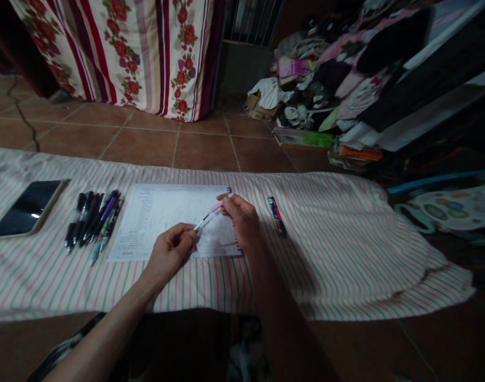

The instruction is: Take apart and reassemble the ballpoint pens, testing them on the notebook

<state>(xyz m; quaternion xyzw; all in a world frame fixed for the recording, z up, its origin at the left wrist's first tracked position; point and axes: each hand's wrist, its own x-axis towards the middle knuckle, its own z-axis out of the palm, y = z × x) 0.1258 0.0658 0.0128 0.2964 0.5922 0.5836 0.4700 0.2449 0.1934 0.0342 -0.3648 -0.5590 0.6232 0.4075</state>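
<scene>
My right hand (241,216) is closed around a pink pen barrel (217,206), held slanted above the paper. A thin white refill (200,223) with a dark section runs from the barrel's lower end down to my left hand (174,245), whose thumb and fingers pinch its far end. Whether the refill sits inside the barrel or only meets it, I cannot tell. Below both hands lies a white printed sheet (174,204) on a spiral-bound pad. To the right of my right hand a dark pen with red and blue parts (276,215) lies apart.
Several pens (95,220) lie grouped left of the sheet, and a phone (27,208) lies farther left. Striped cloth (338,249) covers the low surface. Beyond are a tiled floor (147,135), a floral curtain (147,53) and heaped clothes (306,79) at the right.
</scene>
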